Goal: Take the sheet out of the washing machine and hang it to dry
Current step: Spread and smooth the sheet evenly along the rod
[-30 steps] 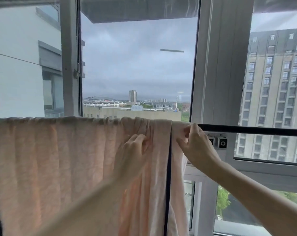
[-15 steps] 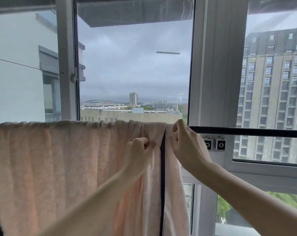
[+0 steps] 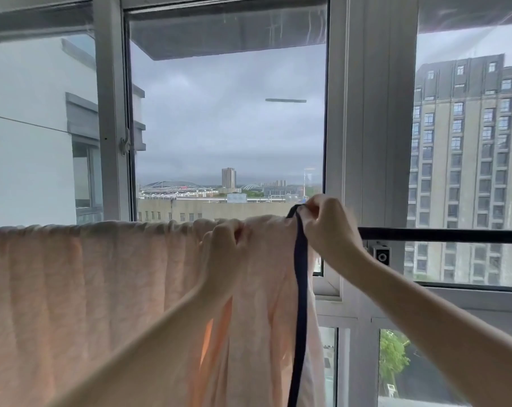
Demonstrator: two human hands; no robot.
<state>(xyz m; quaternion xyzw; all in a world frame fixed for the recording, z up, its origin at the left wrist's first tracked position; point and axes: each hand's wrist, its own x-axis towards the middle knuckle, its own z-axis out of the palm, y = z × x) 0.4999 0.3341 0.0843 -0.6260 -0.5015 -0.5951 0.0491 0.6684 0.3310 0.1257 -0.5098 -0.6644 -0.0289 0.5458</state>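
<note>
A pale pink sheet [image 3: 87, 289] with a dark navy edge band [image 3: 300, 274] hangs draped over a black horizontal rail [image 3: 439, 234] in front of the window. My left hand [image 3: 224, 245] grips a bunched fold of the sheet just below the rail, left of the band. My right hand [image 3: 326, 227] pinches the top of the navy band and the sheet's right edge, lifted slightly above the rail. Left of my right hand the rail is hidden under the cloth.
A white window frame [image 3: 369, 142] stands right behind the rail, with an open pane in the middle and glass on both sides. A small black-and-white bracket [image 3: 381, 255] sits on the frame under the rail. The rail's right stretch carries no cloth.
My right hand has lifted the sheet's navy-edged end up and to the right along the rail, spreading the cloth. My left hand still holds its fold.
</note>
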